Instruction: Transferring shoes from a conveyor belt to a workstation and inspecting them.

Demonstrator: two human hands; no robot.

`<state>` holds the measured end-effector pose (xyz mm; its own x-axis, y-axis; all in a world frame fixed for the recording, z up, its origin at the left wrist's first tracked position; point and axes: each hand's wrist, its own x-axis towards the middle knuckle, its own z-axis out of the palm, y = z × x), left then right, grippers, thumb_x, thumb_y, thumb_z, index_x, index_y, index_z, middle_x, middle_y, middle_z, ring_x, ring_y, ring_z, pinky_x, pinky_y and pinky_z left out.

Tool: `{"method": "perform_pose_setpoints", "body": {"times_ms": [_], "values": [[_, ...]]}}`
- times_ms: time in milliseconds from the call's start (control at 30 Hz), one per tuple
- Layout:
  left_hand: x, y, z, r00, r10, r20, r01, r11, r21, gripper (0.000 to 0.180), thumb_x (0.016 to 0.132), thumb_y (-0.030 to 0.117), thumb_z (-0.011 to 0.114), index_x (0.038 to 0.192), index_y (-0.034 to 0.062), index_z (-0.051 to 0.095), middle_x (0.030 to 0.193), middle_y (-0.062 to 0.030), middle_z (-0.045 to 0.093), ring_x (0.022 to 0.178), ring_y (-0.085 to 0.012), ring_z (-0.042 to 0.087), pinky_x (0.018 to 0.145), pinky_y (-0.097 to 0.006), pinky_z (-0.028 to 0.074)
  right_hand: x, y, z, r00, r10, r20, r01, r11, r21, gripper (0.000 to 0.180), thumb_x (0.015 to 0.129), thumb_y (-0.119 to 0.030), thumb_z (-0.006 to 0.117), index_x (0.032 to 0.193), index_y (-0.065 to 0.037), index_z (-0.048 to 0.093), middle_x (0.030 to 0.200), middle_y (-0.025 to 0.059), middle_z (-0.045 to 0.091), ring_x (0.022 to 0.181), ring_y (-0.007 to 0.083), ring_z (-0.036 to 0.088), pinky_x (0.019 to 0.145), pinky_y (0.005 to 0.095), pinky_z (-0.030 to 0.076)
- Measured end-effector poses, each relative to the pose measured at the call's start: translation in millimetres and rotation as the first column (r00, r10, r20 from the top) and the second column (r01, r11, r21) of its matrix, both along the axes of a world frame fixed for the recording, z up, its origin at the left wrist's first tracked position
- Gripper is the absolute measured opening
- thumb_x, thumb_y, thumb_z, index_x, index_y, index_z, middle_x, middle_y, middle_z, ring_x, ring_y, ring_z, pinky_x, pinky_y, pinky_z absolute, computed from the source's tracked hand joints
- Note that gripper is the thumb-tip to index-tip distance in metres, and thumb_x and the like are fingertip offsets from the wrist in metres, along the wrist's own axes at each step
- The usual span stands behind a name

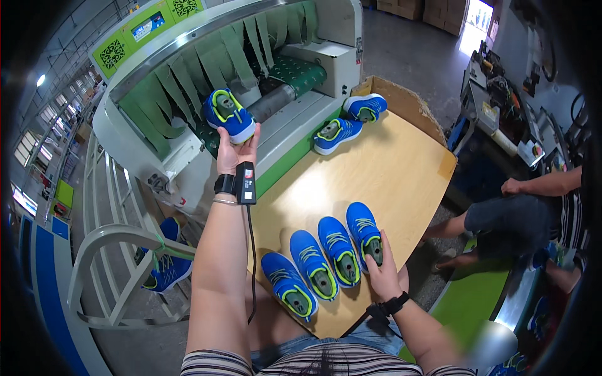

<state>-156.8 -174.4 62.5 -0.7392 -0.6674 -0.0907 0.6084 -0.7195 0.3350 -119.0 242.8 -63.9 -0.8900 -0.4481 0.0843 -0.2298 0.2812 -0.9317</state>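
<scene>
My left hand (237,152) grips a blue sneaker (237,127) with lime-green trim from below, raised at the mouth of the machine. Its opening shows a dark green shoe last inside. Close to me on the wooden table, my right hand (385,274) is closed round the heel of another blue sneaker (360,219). This one is the rightmost of a row, beside a second sneaker (333,235), a third (305,250) and one more (278,268), toes pointing away from me. Dark green lasts sit in these too.
Green strip curtains (229,53) hang over the machine's green conveyor belt (300,75). Two more sneakers (338,135) stand at the table's far edge by a cardboard sheet (407,103). A metal rack (113,235) is at left; a seated person (514,219) is at right.
</scene>
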Motion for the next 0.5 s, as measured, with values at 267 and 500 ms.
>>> {"method": "perform_pose_setpoints", "body": {"times_ms": [267, 500], "values": [[37.1, 20.5, -20.7, 0.976, -0.170, -0.135, 0.182, 0.980, 0.079, 0.062, 0.104, 0.041, 0.043, 0.142, -0.0075, 0.038, 0.150, -0.0257, 0.039, 0.138, -0.0376, 0.040, 0.115, -0.051, 0.036, -124.9, -56.0, 63.1, 0.992, 0.031, 0.126, 0.021, 0.919, -0.394, 0.055, 0.097, -0.011, 0.057, 0.146, 0.003, 0.038, 0.138, 0.0151, 0.052, 0.124, 0.0207, 0.052, 0.106, 0.0318, 0.040], [112.0, 138.7, -43.1, 0.618, -0.525, 0.585, 0.785, 0.453, -0.423, 0.058, 0.103, 0.037, 0.048, 0.148, 0.0023, 0.037, 0.149, -0.0200, 0.045, 0.139, -0.0356, 0.042, 0.113, -0.044, 0.035, -252.3, -271.2, 227.6, 0.846, 0.075, -0.528, -0.202, 0.962, -0.186, 0.059, 0.093, -0.017, 0.054, 0.148, -0.009, 0.036, 0.129, 0.0237, 0.059, 0.120, 0.0381, 0.058, 0.103, 0.0406, 0.044]]}}
